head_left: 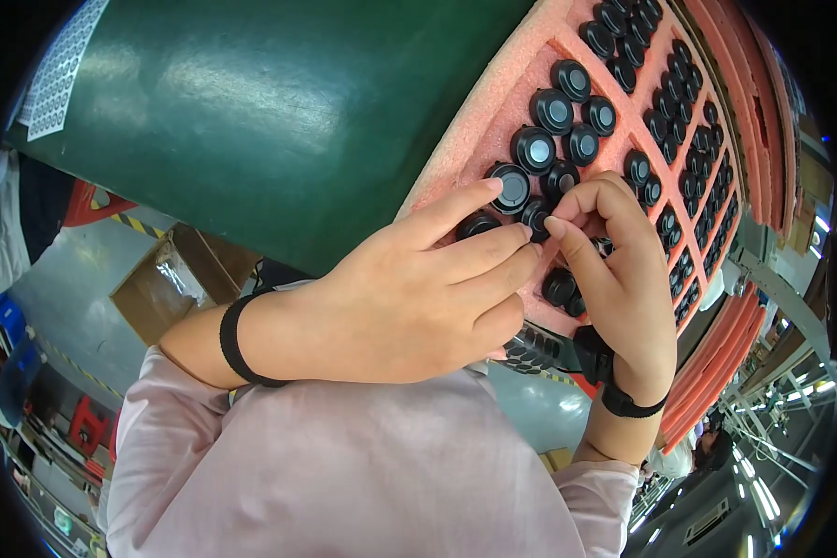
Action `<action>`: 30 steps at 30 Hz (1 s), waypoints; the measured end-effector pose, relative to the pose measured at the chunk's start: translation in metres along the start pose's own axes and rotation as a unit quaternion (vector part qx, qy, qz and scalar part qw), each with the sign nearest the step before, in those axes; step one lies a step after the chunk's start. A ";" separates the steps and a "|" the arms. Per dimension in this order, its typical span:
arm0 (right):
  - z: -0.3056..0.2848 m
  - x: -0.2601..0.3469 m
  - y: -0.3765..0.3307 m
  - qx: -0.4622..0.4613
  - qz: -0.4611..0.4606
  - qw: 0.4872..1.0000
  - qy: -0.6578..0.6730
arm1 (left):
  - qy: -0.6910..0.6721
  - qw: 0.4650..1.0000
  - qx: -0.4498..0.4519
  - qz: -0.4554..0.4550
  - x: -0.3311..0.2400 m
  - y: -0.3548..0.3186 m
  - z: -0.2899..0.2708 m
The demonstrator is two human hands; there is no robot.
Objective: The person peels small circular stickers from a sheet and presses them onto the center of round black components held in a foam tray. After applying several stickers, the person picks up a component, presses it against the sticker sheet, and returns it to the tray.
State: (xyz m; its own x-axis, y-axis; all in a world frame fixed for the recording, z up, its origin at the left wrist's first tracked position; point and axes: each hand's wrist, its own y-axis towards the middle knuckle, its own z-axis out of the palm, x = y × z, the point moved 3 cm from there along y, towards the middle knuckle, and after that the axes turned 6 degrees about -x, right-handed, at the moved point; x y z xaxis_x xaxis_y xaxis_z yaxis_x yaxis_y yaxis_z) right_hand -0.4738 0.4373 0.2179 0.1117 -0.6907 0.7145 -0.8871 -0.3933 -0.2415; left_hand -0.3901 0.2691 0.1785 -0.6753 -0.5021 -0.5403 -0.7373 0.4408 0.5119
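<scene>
A pink foam tray (479,126) with divided compartments holds many black round caps with grey centres. My left hand (391,293) reaches across the tray's near left corner, its fingers stretched out. Its index fingertip touches a black cap (511,189), and the middle fingers lie beside another black cap (535,219). Over the same compartment, my right hand (618,279) has thumb and index finger pinched together at that second cap's right edge. Whatever sits between those fingertips is too small to make out. Part of the compartment below is hidden by my hands.
The tray lies on a green tabletop (251,112). White sheets of small round marks (62,79) rest at the far left. More pink foam sheets (721,353) are stacked on the right. An open cardboard box (163,288) stands on the floor, left of the table.
</scene>
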 end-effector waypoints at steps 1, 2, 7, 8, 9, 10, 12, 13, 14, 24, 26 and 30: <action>0.000 0.000 0.000 0.000 0.000 1.000 0.000 | 0.000 1.000 0.000 0.000 0.000 0.000 0.000; 0.000 0.000 0.000 -0.002 -0.003 1.000 -0.003 | 0.000 1.000 0.000 -0.001 0.000 0.000 0.000; 0.001 0.000 0.000 -0.008 -0.006 1.000 -0.009 | 0.000 1.000 0.001 -0.005 0.000 0.000 0.002; 0.001 0.000 0.000 -0.010 -0.004 1.000 -0.009 | -0.001 1.000 0.001 -0.006 -0.001 0.000 0.002; 0.002 0.000 0.000 -0.010 -0.004 1.000 -0.009 | -0.002 1.000 0.001 -0.007 -0.001 0.000 0.003; 0.002 0.000 0.000 -0.011 0.000 1.000 -0.011 | -0.002 1.000 -0.016 -0.007 -0.001 0.000 0.004; 0.004 0.001 0.000 -0.012 0.006 1.000 -0.014 | -0.003 0.999 -0.051 -0.009 -0.001 0.000 0.005; 0.004 0.001 0.000 -0.013 0.006 1.000 -0.013 | -0.003 0.999 -0.050 -0.009 -0.001 0.001 0.005; 0.003 0.002 0.000 -0.020 0.004 1.000 -0.023 | -0.003 0.999 -0.051 -0.009 -0.001 0.002 0.006; -0.009 0.011 -0.015 -0.052 -0.119 0.980 -0.149 | -0.002 1.000 0.011 -0.001 -0.002 0.001 -0.001; -0.014 0.013 -0.026 -0.051 -0.113 0.985 -0.124 | -0.008 1.000 0.011 -0.002 -0.003 0.000 -0.004; -0.022 0.014 -0.053 -0.027 -0.108 0.992 -0.055 | -0.022 1.000 0.010 -0.006 -0.005 0.001 -0.009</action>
State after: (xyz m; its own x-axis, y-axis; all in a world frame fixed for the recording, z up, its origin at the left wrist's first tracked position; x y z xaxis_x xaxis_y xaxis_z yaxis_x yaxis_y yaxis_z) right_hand -0.4357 0.4622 0.2551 0.3472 -0.6578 0.6684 -0.8597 -0.5081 -0.0535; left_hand -0.3872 0.2651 0.1878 -0.6662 -0.4752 -0.5748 -0.7453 0.4504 0.4915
